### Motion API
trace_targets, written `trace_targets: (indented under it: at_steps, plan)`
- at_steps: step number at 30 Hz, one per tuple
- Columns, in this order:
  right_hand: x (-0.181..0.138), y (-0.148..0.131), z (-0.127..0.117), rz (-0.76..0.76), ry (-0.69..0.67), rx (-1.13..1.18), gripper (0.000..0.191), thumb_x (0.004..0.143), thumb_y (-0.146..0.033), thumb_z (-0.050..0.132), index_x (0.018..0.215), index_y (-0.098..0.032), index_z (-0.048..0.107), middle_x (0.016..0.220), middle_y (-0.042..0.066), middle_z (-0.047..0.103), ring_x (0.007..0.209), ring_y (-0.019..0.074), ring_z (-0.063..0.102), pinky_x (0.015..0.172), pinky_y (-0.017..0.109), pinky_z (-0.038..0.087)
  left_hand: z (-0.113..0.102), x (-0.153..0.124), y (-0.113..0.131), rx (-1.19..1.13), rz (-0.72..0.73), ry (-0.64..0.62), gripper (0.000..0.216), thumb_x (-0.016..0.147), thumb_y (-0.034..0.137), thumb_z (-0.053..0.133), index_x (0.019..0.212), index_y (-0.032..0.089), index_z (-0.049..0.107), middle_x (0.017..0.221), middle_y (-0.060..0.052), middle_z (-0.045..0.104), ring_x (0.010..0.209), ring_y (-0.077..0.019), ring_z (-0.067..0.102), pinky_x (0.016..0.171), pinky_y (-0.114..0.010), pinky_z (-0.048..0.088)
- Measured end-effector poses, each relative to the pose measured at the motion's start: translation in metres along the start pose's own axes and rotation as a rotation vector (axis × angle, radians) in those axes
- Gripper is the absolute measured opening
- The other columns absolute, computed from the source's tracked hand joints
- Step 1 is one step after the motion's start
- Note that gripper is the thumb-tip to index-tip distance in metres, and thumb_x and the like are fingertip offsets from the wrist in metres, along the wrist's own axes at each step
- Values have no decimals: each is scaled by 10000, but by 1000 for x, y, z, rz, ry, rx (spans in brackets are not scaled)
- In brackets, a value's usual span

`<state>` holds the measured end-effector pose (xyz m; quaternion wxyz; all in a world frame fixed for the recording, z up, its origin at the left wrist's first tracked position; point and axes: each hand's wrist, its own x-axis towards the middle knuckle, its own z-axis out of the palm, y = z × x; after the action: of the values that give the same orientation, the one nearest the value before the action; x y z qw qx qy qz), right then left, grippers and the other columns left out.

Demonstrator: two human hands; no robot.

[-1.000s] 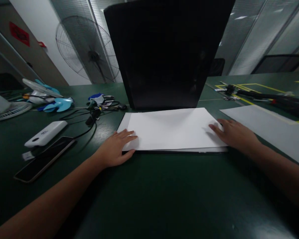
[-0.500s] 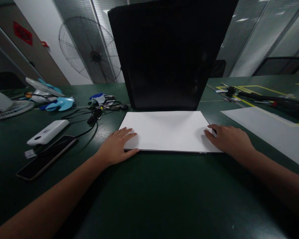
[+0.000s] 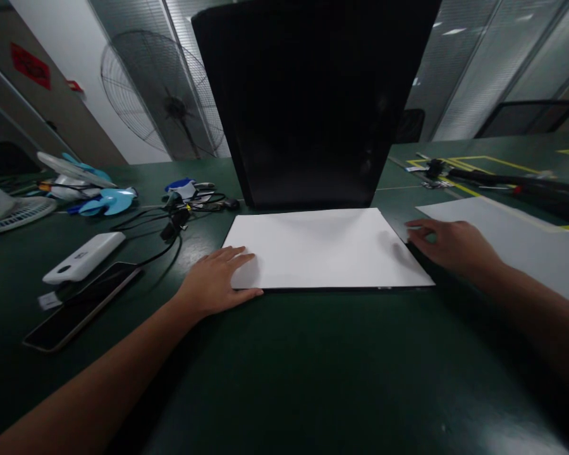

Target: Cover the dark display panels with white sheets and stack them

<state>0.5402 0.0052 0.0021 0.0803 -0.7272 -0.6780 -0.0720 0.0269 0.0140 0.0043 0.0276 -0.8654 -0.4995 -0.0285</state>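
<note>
A white sheet of paper (image 3: 308,249) lies flat on a thin dark base that shows along its front edge. Behind it rises a tall black panel (image 3: 313,114), leaning back. My left hand (image 3: 215,281) rests with fingers stretched over the paper's left edge, the thumb along the front left corner. To the right of the paper, my right hand (image 3: 452,246) hovers off its edge. Its index finger and thumb are curved and slightly apart, and nothing shows between them.
At left on the green table (image 3: 284,379) lie a phone (image 3: 83,306), a white power bank (image 3: 84,256), cables (image 3: 173,224) and light-blue fan blades (image 3: 109,201). Another white sheet (image 3: 512,243) lies at right, with a black pole-like item (image 3: 497,178) beyond it.
My right hand has come off the paper's right edge and moved right and slightly up. My left hand stays on the left edge. The view has shifted slightly.
</note>
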Motion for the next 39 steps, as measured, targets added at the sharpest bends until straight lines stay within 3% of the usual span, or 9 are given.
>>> trace_targets:
  at_steps: [4, 11, 16, 22, 24, 27, 31, 36, 39]
  plan:
    - [11, 61, 11, 90, 98, -61, 672, 991, -581, 416, 1410, -94, 617, 1318, 284, 625, 1196, 441, 603, 932, 572, 488, -1, 0, 1, 6, 4, 9, 911, 843, 850, 535, 1515, 236, 566, 1590, -124, 527, 1454, -397, 497, 1196, -590, 391]
    - [15, 112, 33, 330, 20, -70, 753, 944, -753, 306, 1138, -177, 750, 1020, 260, 698, 938, 461, 685, 720, 637, 515, -1, -2, 1, -12, 1, 21, 890, 843, 845, 542, 1492, 239, 597, 1574, -128, 546, 1440, -400, 514, 1189, -585, 403]
    - [4, 69, 1, 348, 52, -138, 620, 1005, -556, 284, 1121, -150, 738, 1014, 261, 677, 966, 439, 682, 715, 592, 509, -1, -2, 0, 0, 0, 5, 892, 853, 863, 507, 1500, 254, 590, 1584, -124, 534, 1445, -401, 507, 1175, -606, 412]
    - [-25, -47, -30, 101, 30, -186, 470, 1019, -494, 380, 1047, -147, 696, 917, 222, 682, 767, 334, 669, 644, 451, 477, 0, -2, 0, 1, 8, -1, 892, 860, 856, 505, 1518, 256, 567, 1595, -122, 521, 1460, -396, 491, 1185, -600, 404]
    - [-39, -85, -29, -63, -15, -173, 351, 999, -453, 466, 1033, -183, 687, 866, 147, 694, 707, 274, 654, 622, 391, 477, 0, -1, -1, -1, 12, -4, 895, 877, 845, 488, 1540, 245, 538, 1599, -124, 515, 1469, -395, 481, 1190, -602, 397]
    - [-60, -126, -21, -536, -45, -93, 251, 1005, -313, 481, 1044, -200, 702, 933, 92, 732, 773, 237, 688, 658, 369, 542, 0, 0, -1, -4, 9, -3, 942, 892, 837, 463, 1592, 207, 457, 1604, -143, 505, 1472, -399, 474, 1188, -601, 400]
    - [-77, -147, -7, -886, 124, 127, 368, 1032, -250, 455, 1336, -185, 652, 1350, 102, 674, 1175, 259, 680, 932, 445, 611, 0, 1, 1, -18, 27, 7, 1032, 871, 864, 464, 1648, 196, 339, 1622, -155, 477, 1475, -405, 465, 1189, -600, 396]
    - [-73, -143, -5, -932, 94, 391, 563, 1031, -302, 504, 1582, -225, 421, 1651, 64, 381, 1494, 186, 420, 1172, 387, 492, 2, 1, 2, 10, 30, -12, 930, 897, 848, 439, 1624, 269, 398, 1656, -136, 430, 1502, -419, 423, 1188, -616, 377]
    - [-64, -130, -6, -899, 56, 367, 584, 1010, -359, 548, 1575, -246, 454, 1665, 54, 354, 1548, 231, 329, 1244, 472, 405, 3, 1, 0, 13, 36, -11, 846, 936, 796, 420, 1599, 271, 444, 1659, -131, 426, 1500, -413, 426, 1187, -608, 378]
